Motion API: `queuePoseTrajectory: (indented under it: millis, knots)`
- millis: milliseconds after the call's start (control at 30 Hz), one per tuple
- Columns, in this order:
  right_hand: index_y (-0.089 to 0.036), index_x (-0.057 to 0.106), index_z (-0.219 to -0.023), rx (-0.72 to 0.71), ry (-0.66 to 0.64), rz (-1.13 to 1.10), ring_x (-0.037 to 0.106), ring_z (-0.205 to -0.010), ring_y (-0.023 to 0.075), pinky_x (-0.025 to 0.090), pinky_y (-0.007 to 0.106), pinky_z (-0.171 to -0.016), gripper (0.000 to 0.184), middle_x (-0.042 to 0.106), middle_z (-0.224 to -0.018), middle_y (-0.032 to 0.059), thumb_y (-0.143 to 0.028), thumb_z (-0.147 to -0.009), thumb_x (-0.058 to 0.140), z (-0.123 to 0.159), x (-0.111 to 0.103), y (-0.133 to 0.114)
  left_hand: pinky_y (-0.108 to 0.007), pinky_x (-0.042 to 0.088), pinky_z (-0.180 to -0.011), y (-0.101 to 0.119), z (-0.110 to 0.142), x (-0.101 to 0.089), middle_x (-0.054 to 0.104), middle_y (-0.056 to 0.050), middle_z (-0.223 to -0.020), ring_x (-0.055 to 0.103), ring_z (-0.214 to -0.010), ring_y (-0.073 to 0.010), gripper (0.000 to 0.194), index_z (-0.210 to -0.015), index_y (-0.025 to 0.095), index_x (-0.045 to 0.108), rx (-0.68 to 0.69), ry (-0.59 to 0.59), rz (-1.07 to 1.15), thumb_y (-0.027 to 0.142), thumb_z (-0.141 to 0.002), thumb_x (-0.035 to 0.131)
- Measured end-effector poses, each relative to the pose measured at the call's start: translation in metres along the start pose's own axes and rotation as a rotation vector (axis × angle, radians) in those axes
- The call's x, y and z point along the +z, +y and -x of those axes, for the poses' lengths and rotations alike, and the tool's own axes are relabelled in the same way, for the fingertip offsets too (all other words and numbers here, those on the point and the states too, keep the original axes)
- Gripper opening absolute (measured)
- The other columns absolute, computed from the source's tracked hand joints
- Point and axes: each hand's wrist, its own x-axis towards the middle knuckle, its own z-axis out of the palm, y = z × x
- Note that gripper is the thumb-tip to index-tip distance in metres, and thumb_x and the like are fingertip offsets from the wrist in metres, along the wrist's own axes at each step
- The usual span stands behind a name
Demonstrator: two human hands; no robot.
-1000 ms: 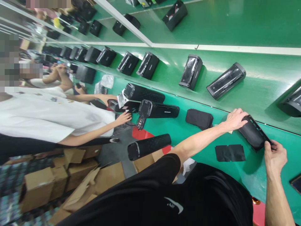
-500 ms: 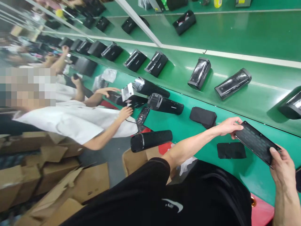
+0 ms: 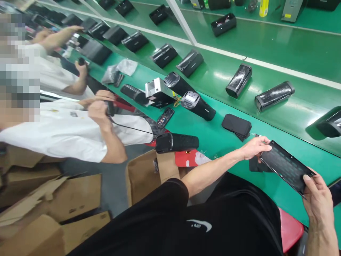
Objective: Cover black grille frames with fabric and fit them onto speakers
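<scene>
A thin black rectangular panel (image 3: 287, 168) is held tilted above the green bench, its flat inner face with small tabs along the edges turned up to me. My left hand (image 3: 255, 148) pinches its far left corner between thumb and fingers. At the near right end, my right hand (image 3: 318, 195) grips the panel with the thumb on top. Under the panel and partly hidden by it, a black sheet (image 3: 254, 165) lies on the bench. A stack of black sheets (image 3: 236, 125) sits just beyond my left forearm.
Several black cylindrical speakers, among them one (image 3: 275, 96), stand on the green conveyor (image 3: 298, 124) behind the bench. Another speaker (image 3: 181, 142) lies at the bench's left edge, above an open cardboard box (image 3: 141, 174). A co-worker (image 3: 77, 131) sits at left, holding a corded dark tool.
The view has shifted, so the bench things sit differently in it. My hands keep hold of the panel, which now covers more of the sheet beneath. The co-worker's hands have drawn back from the bench.
</scene>
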Motion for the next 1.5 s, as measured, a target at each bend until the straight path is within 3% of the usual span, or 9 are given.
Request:
queuePoseTrajectory:
  millis: [100,267,600,733,867,1067,1200,1333,1500]
  knots:
    - [-0.022,0.072,-0.113,-0.010,-0.040,0.015,0.068,-0.084,0.0187,0.059,0.037,-0.085,0.055,0.071,-0.092,0.0006,-0.040,-0.066,0.094,0.006,-0.001,0.000,-0.017,0.042,-0.043,-0.005,0.003,0.000,0.063,0.005,-0.067,0.057,-0.047,-0.0079,0.052,-0.098,0.018,0.054,0.026,0.013,0.011,0.050,-0.074,0.088]
    - [-0.024,0.070,-0.123,-0.016,-0.094,0.006,0.068,-0.093,0.0188,0.057,0.034,-0.089,0.062,0.070,-0.096,0.0004,-0.037,-0.067,0.094,0.013,-0.003,-0.001,-0.019,0.044,-0.046,-0.010,0.007,-0.004,0.062,0.005,-0.064,0.057,-0.048,-0.0086,0.055,-0.098,0.018,0.055,0.081,0.009,-0.008,0.054,-0.073,0.088]
    - [-0.025,0.066,-0.116,-0.045,-0.012,0.021,0.065,-0.091,0.0166,0.054,0.026,-0.075,0.064,0.066,-0.108,0.0030,-0.034,-0.059,0.095,0.017,-0.011,0.006,-0.018,0.039,-0.046,-0.011,0.013,-0.002,0.059,0.008,-0.065,0.055,-0.048,-0.0078,0.055,-0.098,0.018,0.054,0.128,0.010,-0.033,0.056,-0.074,0.086]
    - [-0.023,0.067,-0.109,-0.008,0.033,-0.032,0.057,-0.070,0.0108,0.045,0.020,-0.059,0.062,0.064,-0.092,0.0005,-0.036,-0.056,0.096,0.014,-0.011,0.006,-0.018,0.035,-0.048,-0.011,0.012,-0.003,0.058,0.008,-0.064,0.054,-0.050,-0.0068,0.051,-0.096,0.018,0.055,0.157,0.024,-0.085,0.054,-0.076,0.084]
    - [-0.023,0.063,-0.099,-0.001,0.057,0.010,0.047,-0.055,0.0085,0.038,0.020,-0.049,0.054,0.054,-0.073,-0.0057,-0.045,-0.062,0.096,0.009,-0.007,0.009,-0.018,0.032,-0.050,-0.013,0.010,-0.003,0.057,0.008,-0.064,0.052,-0.051,-0.0059,0.048,-0.096,0.017,0.056,0.153,0.029,-0.143,0.052,-0.077,0.083]
    - [-0.023,0.057,-0.096,0.075,0.062,-0.002,0.026,-0.041,0.0036,0.020,0.017,-0.039,0.062,0.039,-0.057,-0.0129,-0.046,-0.056,0.099,0.007,-0.006,0.013,-0.018,0.032,-0.048,-0.016,0.009,-0.001,0.055,0.008,-0.064,0.051,-0.050,-0.0065,0.055,-0.097,0.017,0.054,0.119,0.021,-0.104,0.058,-0.075,0.083]
    - [-0.023,0.058,-0.098,0.131,0.115,-0.019,0.030,-0.041,0.0047,0.024,0.016,-0.039,0.061,0.048,-0.057,-0.0103,-0.046,-0.059,0.098,0.008,-0.008,0.013,-0.019,0.034,-0.049,-0.014,0.011,-0.001,0.054,0.007,-0.065,0.049,-0.051,-0.0062,0.053,-0.097,0.017,0.055,0.074,0.010,-0.061,0.054,-0.074,0.085]
    - [-0.024,0.058,-0.097,0.149,0.170,0.011,0.031,-0.042,0.0057,0.025,0.018,-0.039,0.060,0.046,-0.057,-0.0109,-0.047,-0.059,0.098,0.007,-0.007,0.015,-0.019,0.033,-0.050,-0.015,0.010,-0.002,0.051,0.008,-0.064,0.044,-0.050,-0.0049,0.049,-0.098,0.017,0.056,0.082,0.013,-0.076,0.048,-0.074,0.084]
    - [-0.024,0.058,-0.101,0.123,0.145,0.064,0.029,-0.044,0.0055,0.023,0.019,-0.043,0.062,0.042,-0.059,-0.0119,-0.053,-0.062,0.097,0.006,-0.008,0.019,-0.019,0.033,-0.051,-0.017,0.010,-0.003,0.051,0.008,-0.064,0.042,-0.051,-0.0051,0.044,-0.098,0.016,0.055,0.095,0.013,-0.096,0.044,-0.075,0.082]
